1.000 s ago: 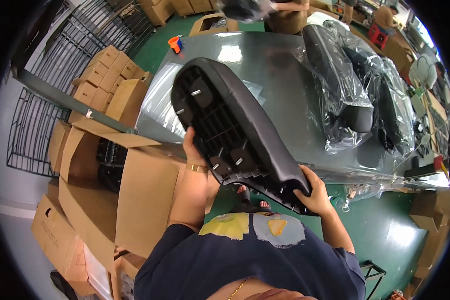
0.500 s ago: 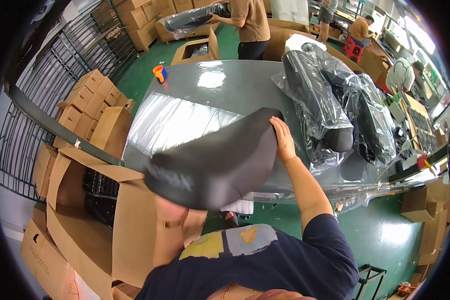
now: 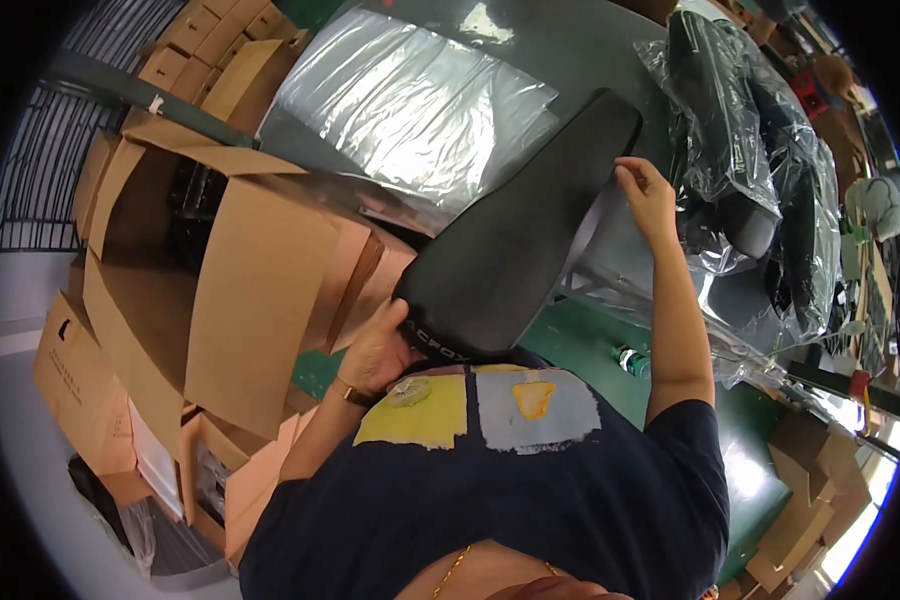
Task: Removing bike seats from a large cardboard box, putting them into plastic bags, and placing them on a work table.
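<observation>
Holding the black seat at both ends, the left hand grips its near end and the right hand its far edge. It appears unbagged yet, the clear plastic bag lying flat on the grey surface beyond.

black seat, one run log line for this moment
left hand: grips near end of black seat | right hand: holds far edge | seat: top side up, over grey table

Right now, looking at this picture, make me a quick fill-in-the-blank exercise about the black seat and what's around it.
1. The black seat is held by ____ hands.
2. The left hand holds the seat's end nearest the person; the right hand holds its ____ end.
3. The open box on the person's left is made of ____.
4. The seats on the grey table are wrapped in clear ____.

Missing words: two; far; cardboard; plastic
</observation>
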Demonstrator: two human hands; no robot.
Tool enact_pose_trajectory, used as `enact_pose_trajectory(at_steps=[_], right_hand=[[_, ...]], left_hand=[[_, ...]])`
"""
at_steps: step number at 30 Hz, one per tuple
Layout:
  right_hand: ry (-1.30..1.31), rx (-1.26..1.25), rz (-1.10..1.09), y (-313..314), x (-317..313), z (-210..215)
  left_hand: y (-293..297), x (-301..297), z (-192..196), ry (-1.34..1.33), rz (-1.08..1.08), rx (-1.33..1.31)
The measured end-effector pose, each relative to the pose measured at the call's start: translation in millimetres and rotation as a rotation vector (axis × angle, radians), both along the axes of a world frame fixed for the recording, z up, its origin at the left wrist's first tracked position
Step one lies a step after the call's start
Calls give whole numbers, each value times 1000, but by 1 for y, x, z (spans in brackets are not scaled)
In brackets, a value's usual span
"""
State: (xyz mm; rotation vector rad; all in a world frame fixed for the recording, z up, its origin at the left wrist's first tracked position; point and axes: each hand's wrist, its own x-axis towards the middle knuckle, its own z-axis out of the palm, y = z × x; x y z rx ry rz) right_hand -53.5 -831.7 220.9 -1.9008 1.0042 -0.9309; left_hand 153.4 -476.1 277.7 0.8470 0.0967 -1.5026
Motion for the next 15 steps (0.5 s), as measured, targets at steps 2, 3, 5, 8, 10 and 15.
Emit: enact_pose_trajectory(at_steps=[2,3,5,8,10,15], right_hand=[[-89,241,60,33,13,26],[-179,476,104,58,18,32],[-342,717,269,117,39,46],[-211,155,718,191,60,22],[-156,81,892,194,69,16],[44,-35,501,104,73,0]], left_hand=[[0,-15,-9,-224,73,42],[3,-19,-10,-216,85,58],[0,-23,-11,-365,94,96],[-7,-28,-23,-414,80,145],[0,-28,-38,-478,124,272],[8,-28,-46,-631,79,197]])
